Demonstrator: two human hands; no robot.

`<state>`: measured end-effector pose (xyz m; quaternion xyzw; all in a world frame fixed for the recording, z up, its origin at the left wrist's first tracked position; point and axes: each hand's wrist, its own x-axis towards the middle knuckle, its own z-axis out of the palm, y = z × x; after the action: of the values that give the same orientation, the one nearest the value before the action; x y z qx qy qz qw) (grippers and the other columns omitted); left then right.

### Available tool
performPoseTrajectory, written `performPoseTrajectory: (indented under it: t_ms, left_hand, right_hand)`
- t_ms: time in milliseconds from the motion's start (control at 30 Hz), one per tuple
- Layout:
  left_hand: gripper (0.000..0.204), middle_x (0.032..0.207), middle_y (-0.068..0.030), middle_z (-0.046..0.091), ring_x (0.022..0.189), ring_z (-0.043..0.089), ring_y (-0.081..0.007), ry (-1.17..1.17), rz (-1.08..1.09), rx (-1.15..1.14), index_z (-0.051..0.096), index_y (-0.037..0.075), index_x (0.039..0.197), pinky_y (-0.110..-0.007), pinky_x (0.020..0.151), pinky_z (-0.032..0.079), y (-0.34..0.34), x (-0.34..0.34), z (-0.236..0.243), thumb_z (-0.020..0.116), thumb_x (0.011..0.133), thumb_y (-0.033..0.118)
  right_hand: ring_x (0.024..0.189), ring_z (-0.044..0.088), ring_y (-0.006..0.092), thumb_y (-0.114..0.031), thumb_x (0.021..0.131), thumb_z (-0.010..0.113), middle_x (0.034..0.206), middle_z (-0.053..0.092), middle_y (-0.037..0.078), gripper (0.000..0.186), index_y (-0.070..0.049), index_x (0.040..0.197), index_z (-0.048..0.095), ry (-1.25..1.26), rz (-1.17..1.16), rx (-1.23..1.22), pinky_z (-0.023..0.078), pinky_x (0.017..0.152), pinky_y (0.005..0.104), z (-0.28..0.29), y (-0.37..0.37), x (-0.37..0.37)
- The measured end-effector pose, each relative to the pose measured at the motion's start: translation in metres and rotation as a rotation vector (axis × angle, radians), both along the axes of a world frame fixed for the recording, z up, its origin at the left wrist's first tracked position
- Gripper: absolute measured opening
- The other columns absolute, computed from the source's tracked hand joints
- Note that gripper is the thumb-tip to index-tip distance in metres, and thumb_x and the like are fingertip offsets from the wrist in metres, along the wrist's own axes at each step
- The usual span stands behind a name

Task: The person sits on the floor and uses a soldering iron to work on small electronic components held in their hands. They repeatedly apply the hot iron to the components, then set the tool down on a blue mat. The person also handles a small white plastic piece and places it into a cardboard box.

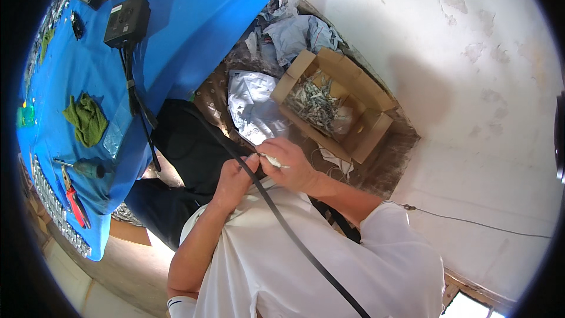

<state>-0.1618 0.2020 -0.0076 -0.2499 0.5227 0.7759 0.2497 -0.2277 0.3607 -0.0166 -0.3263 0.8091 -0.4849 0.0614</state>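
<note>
Black cable [281,217] crossing before the left hand [231,179], whose grip is unclear, could snag there and jolt loose the white piece [273,161] pinched in the right hand [295,168].

white short-sleeved shirt [353,253], dark lines on left cuff [176,303], black trousers [181,156]

Two hands [291,165], one screwdriver [88,168], one pair of red-handled pliers [75,203] (plus one wall-side carton [372,135]).

The right fingers [271,148] partly hide a white piece [275,161].
</note>
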Motion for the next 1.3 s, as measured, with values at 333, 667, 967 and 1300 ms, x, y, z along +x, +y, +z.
performPoseTrajectory:
  t_ms: [333,667,967,1300]
  left_hand:
    - [0.054,0.054,0.0063,0.035,0.049,0.029,-0.0052,0.029,-0.103,0.028,0.042,0.010,0.058,-0.025,0.044,0.022,0.003,0.015,-0.011,0.048,0.093,0.051]
    - [0.044,0.053,0.0075,0.031,0.045,0.025,-0.0038,-0.064,0.044,0.090,0.039,0.015,0.060,-0.024,0.042,0.017,-0.009,0.010,-0.001,0.049,0.094,0.040]
    - [0.044,0.055,0.0096,0.028,0.046,0.024,-0.0022,-0.037,0.125,0.216,0.041,0.016,0.062,-0.021,0.042,0.016,-0.013,0.013,-0.001,0.051,0.093,0.045]
    - [0.051,0.052,0.0068,0.027,0.044,0.021,-0.0045,-0.073,0.162,0.402,0.033,0.016,0.059,-0.021,0.041,0.016,-0.028,0.022,-0.008,0.044,0.094,0.052]
  right_hand:
    - [0.058,0.052,0.0112,-0.014,0.091,0.052,0.078,0.060,0.007,0.021,0.003,0.094,0.064,-1.345,0.105,-0.258,0.041,0.051,0.0242,0.002,0.021,-0.021]
    - [0.072,0.059,0.0151,-0.018,0.089,0.061,0.084,0.063,0.008,0.024,0.001,0.104,0.061,-0.701,0.135,-0.030,0.048,0.063,0.0291,0.005,0.007,-0.010]
    - [0.078,0.059,0.0151,-0.021,0.090,0.061,0.093,0.064,0.009,0.027,0.000,0.107,0.060,-0.444,0.050,-0.033,0.049,0.067,0.0294,0.004,-0.003,0.005]
    - [0.067,0.056,0.0090,-0.024,0.096,0.053,0.080,0.062,0.006,0.030,0.001,0.109,0.059,-1.080,0.023,-0.223,0.048,0.061,0.0239,0.024,-0.018,0.003]
